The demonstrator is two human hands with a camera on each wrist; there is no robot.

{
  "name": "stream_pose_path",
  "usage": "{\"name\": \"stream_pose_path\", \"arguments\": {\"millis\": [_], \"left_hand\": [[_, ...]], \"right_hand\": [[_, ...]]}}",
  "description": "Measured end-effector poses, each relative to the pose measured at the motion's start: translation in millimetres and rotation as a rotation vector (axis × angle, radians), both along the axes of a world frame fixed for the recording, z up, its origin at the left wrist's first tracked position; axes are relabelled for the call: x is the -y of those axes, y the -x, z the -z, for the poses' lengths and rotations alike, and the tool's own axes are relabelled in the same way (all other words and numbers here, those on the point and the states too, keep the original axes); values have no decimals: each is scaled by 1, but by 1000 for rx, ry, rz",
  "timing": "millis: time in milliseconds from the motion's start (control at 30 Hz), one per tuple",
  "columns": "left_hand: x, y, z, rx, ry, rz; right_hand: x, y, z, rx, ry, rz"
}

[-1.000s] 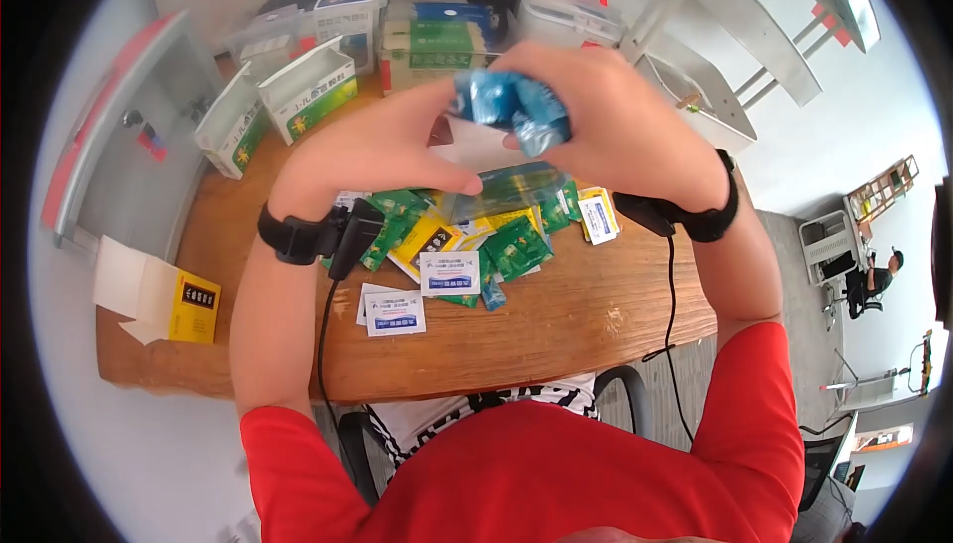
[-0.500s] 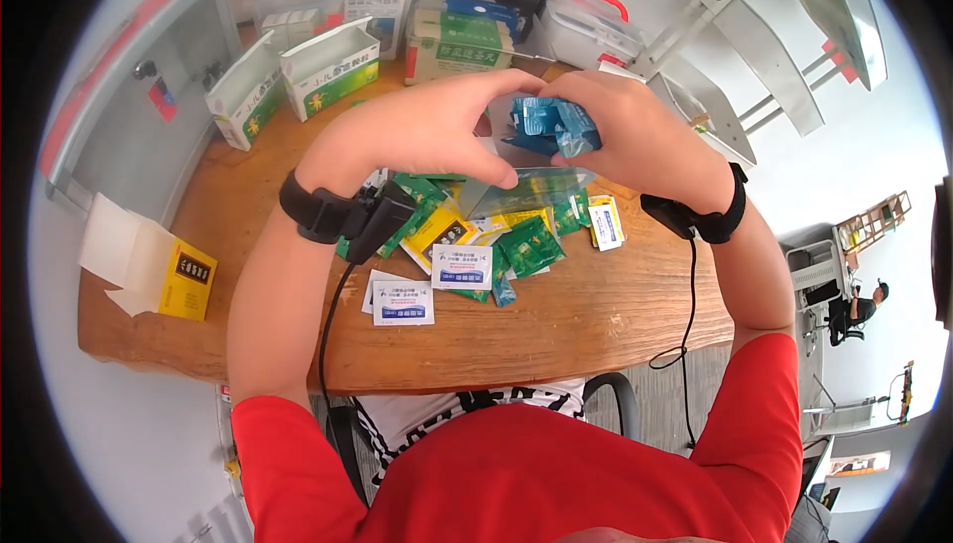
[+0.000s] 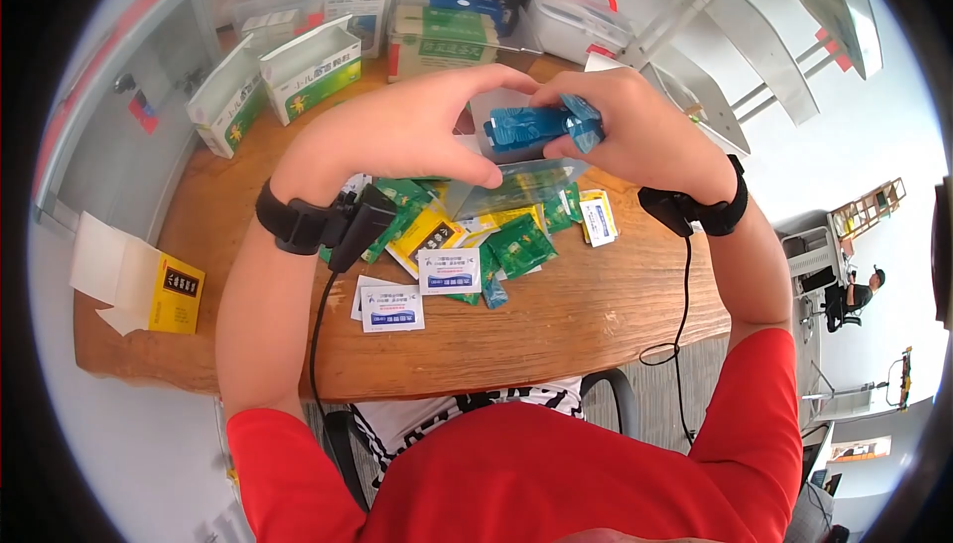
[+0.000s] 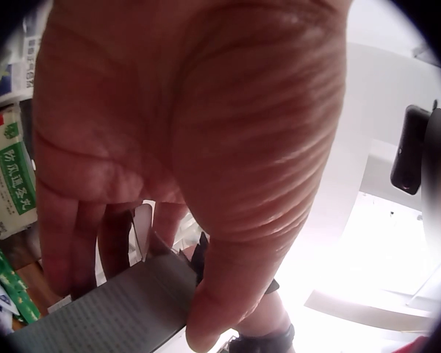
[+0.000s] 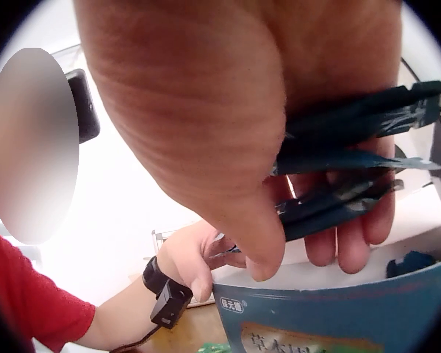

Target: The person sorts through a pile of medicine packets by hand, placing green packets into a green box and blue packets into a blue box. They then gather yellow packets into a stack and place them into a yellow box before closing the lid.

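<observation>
My left hand (image 3: 407,131) holds an open blue carton (image 3: 531,189), thumb on its front panel and fingers round the far side. In the left wrist view, small print covers a side of the carton (image 4: 121,312). Over its opening, my right hand (image 3: 650,131) grips a bunch of shiny blue sachets (image 3: 526,126). The right wrist view shows these sachets (image 5: 353,162) stacked between thumb and fingers, with the fingertips at the carton's rim. Another dark blue packet (image 5: 410,263) lies inside the carton.
Green sachets (image 3: 521,245), yellow sachets (image 3: 429,233) and white sachets (image 3: 392,308) lie on the wooden table (image 3: 556,335). Two open green-and-white cartons (image 3: 313,76) stand behind left. A yellow box (image 3: 179,295) is at the left edge. Clear bins (image 3: 442,37) line the back.
The blue sachets have turned from a slanted, spread bunch to lie flatter and more lengthwise over the carton's opening. My left hand keeps its hold on the carton.
</observation>
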State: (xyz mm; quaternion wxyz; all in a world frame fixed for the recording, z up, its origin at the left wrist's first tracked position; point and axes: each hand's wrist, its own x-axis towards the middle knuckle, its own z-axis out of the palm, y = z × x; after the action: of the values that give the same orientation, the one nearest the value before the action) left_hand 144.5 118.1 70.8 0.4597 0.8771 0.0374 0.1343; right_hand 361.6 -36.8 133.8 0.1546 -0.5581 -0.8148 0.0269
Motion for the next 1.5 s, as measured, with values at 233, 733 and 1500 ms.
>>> {"name": "stream_pose_path", "arguments": {"millis": [233, 733, 1500], "left_hand": [[-2, -2, 5, 16, 65, 26], [4, 1, -12, -101, -56, -13], [3, -1, -1, -21, 71, 47]], "right_hand": [[6, 0, -4, -5, 90, 71], [14, 5, 7, -57, 1, 9], [13, -1, -3, 85, -126, -8]]}}
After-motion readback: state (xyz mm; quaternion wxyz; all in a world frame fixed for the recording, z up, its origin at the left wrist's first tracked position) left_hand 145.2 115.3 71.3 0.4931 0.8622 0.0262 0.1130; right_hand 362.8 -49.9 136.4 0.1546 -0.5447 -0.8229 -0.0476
